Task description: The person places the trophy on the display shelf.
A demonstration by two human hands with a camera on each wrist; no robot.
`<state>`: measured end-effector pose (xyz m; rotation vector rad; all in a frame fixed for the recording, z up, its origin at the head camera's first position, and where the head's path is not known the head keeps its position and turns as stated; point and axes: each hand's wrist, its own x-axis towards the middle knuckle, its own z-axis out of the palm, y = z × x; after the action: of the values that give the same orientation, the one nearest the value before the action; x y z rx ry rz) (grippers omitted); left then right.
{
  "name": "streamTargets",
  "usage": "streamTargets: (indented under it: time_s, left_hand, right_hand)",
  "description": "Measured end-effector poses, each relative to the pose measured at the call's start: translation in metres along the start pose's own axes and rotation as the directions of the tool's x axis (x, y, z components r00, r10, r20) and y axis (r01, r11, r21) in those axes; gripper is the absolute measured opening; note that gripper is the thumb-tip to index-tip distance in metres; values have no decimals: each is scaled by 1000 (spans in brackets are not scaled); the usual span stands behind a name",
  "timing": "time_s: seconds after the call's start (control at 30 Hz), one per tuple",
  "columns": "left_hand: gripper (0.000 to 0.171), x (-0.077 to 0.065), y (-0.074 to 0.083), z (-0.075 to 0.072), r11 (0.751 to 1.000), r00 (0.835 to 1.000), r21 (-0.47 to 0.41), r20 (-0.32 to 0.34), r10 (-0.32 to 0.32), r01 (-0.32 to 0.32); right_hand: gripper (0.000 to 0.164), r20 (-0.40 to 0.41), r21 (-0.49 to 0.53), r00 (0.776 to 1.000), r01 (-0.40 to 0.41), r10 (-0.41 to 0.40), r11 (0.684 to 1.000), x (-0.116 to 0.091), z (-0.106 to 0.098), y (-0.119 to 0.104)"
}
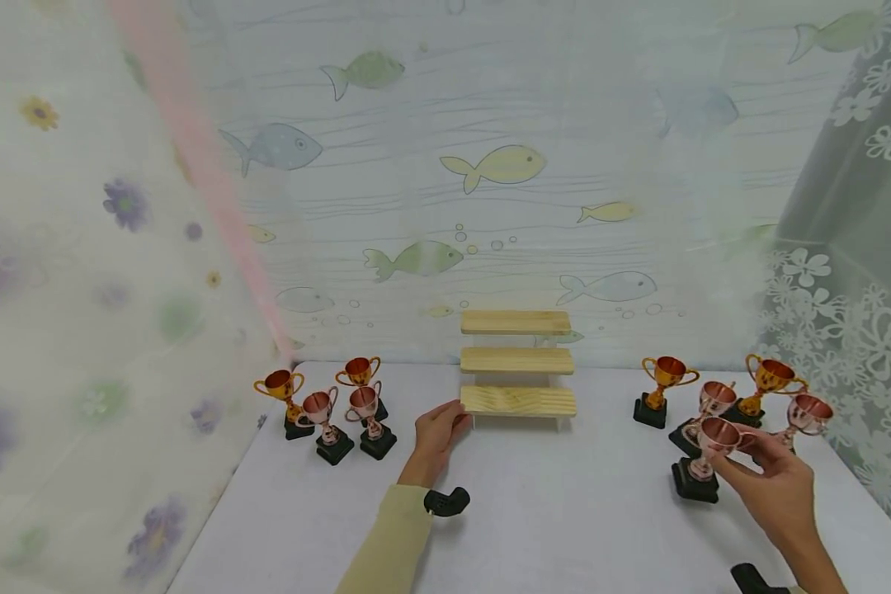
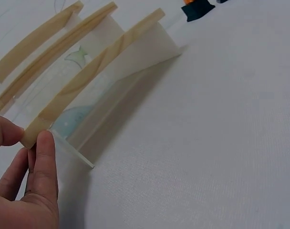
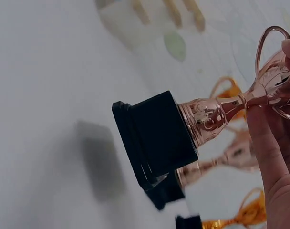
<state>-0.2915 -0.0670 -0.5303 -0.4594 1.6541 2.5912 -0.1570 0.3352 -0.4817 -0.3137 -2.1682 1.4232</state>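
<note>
My right hand [image 1: 775, 487] grips a small rose-gold trophy cup [image 1: 695, 482] by its bowl, thumb and fingers on opposite sides. In the right wrist view, its black square base [image 3: 157, 136] hangs off the white table with a shadow apart from it. My left hand [image 1: 436, 437] pinches the left end of the lowest plank [image 1: 518, 402] of a three-step wooden stand. Seen from the left wrist, thumb and fingers [image 2: 46, 164] close on that plank end [image 2: 37, 128]; the stand's clear side panels [image 2: 145, 50] reach the table.
Behind the held cup stand two rose-gold trophies [image 1: 715, 399] and two gold ones [image 1: 668, 373], close together. At the left, two gold trophies [image 1: 278, 384] and two rose-gold ones [image 1: 319, 408] form another group. A fish-print curtain [image 1: 416, 165] hangs behind the white table [image 1: 564, 503].
</note>
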Motion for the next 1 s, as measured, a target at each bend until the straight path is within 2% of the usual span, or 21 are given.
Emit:
streamTargets:
  time_s: [0.13,0.23,0.37,0.67,1.0]
  left_hand:
    - [39,4,-2,-1,1000,1000,4,-3,0,0]
    - [37,5,-3,-1,1000,1000,10,-6,8,-8]
    - [36,6,-3,-2,1000,1000,18,-3,16,-16]
    - [35,5,-3,-4,999,1000,40,3,15,-15]
    - [34,2,0,-3,997,1000,82,2,15,-16]
  right_hand:
    - [45,102,24,989,103,-105,994,-2,19,-8]
    - [48,169,60,971,163,-171,985,-1,34,-14]
    - [48,217,123,946,219,-242,968,3,53,-25]
    - [44,281,185,919,231,-277,955,19,97,-58]
    - [43,283,349,893,244,-350,905,56,144,-99]
